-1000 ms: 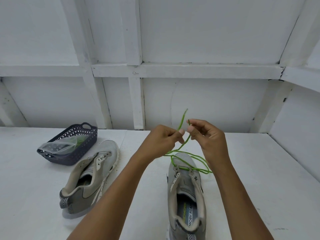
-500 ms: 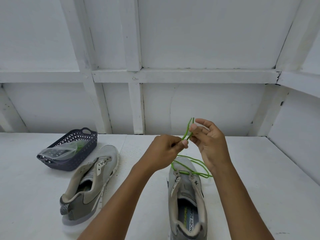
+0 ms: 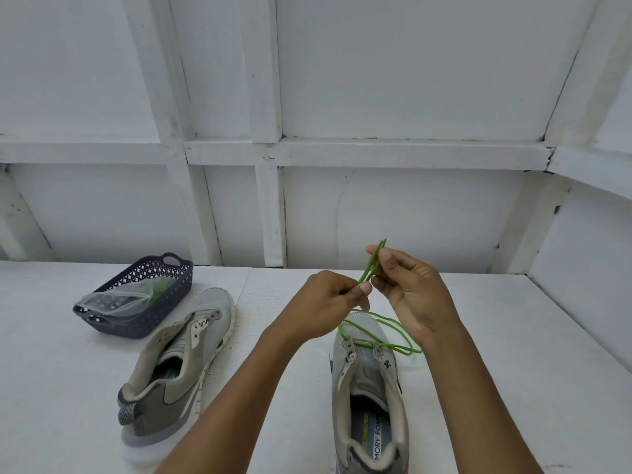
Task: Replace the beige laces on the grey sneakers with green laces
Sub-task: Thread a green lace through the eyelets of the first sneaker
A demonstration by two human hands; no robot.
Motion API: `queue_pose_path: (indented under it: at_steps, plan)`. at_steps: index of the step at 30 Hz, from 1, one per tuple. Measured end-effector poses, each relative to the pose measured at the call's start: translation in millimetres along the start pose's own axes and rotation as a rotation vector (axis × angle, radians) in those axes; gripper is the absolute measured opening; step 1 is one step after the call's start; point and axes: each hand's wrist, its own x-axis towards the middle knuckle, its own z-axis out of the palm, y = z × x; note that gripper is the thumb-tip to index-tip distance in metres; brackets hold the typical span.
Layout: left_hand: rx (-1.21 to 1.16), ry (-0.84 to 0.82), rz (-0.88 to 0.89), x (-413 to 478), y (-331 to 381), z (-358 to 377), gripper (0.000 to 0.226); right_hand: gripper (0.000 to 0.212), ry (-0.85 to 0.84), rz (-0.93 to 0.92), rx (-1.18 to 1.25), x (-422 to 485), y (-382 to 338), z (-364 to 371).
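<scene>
Dark basket, centre left, holds clear bag with green inside. Left hand and right hand pinch green lace above sneaker; ends now level, earlier uneven.

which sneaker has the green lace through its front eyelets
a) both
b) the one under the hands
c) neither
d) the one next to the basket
b: the green lace runs through the front eyelets of the near sneaker, and the left hand and right hand pinch it above that shoe, while the far sneaker by the basket shows no green lace.
</scene>
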Motion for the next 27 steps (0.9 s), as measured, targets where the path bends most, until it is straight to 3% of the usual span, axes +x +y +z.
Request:
queue_pose_path:
  at_steps: [11,14,17,27]
  plan:
    - [0.088,-0.083,0.011,1.0,6.0,-5.5,0.039,0.014,0.021,-0.012,-0.245,-2.4,-3.0,-0.5]
    - [0.142,0.058,0.08,4.8,4.5,-17.9,0.026,0.014,0.026,-0.019,-0.28,-1.0,-4.5,-4.2]
    - [0.039,0.237,0.135,11.5,8.6,-29.0,0.015,0.014,0.001,-0.039,-0.292,0.6,-5.0,-4.9]
    - [-0.252,0.283,0.152,27.8,17.2,-17.3,0.009,0.015,-0.037,-0.084,-0.396,6.7,0.2,-3.5]
